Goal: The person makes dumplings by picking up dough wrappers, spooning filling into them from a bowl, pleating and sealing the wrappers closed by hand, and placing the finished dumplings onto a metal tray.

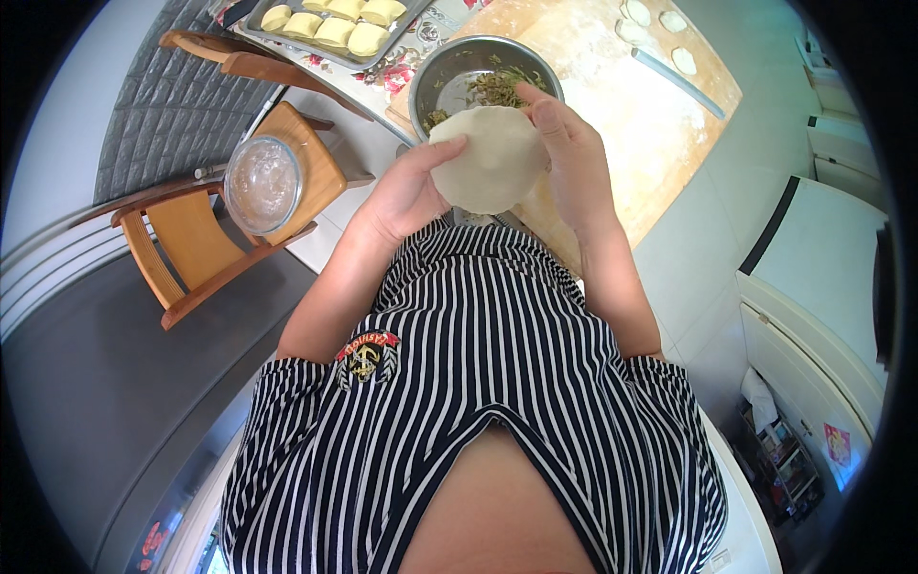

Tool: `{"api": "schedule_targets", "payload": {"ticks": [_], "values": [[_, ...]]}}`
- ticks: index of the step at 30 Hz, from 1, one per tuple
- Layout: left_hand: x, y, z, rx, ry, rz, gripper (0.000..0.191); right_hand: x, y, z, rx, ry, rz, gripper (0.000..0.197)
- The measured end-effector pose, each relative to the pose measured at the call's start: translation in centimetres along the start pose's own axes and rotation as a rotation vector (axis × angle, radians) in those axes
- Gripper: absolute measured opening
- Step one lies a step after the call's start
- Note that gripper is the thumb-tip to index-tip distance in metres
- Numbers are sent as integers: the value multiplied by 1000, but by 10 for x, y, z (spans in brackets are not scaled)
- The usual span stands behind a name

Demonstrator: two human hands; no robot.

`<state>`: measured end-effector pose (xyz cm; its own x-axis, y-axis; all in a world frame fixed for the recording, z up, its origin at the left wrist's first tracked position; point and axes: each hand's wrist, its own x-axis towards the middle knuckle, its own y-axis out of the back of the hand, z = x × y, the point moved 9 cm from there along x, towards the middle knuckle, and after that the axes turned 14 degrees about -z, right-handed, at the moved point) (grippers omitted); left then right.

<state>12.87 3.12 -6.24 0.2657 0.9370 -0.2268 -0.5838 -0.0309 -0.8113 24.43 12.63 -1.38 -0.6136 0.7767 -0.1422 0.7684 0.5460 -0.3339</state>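
Note:
A thin round dough wrapper (491, 161) hangs between both hands, its surface pale and smooth. My left hand (412, 183) pinches its left edge, thumb on top. At its right edge, my right hand (570, 151) supports the sheet, with thumb and forefinger raised near the top. Just beyond the wrapper stands a steel bowl (419, 90), partly covered by it. Chopped greenish-brown filling (495, 87) is heaped at the bowl's right side, with a smaller clump at the lower left.
A floured wooden board (609, 165) bears a grey rolling pin (678, 82) and several small dough pieces (685, 61). Yellow dough buns (333, 32) fill a metal tray (373, 59) at the upper left. A glass bowl (264, 185) sits on a wooden chair (315, 168).

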Motion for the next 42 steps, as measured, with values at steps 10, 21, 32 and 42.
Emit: {"api": "schedule_targets", "payload": {"ticks": [10, 21, 32, 42], "values": [[-4, -1, -8, -20, 30, -3, 56, 2, -2, 1, -557, 20, -44, 26], [-6, 8, -10, -89, 10, 52, 54, 0, 2, 12, -418, -27, -43, 24], [-6, -8, -11, -488, -41, -199, 55, 0, 8, 16, -405, -105, -44, 30], [-10, 12, -15, -514, -122, -45, 59, 5, 6, 48, -73, -192, -142, 26]]}}
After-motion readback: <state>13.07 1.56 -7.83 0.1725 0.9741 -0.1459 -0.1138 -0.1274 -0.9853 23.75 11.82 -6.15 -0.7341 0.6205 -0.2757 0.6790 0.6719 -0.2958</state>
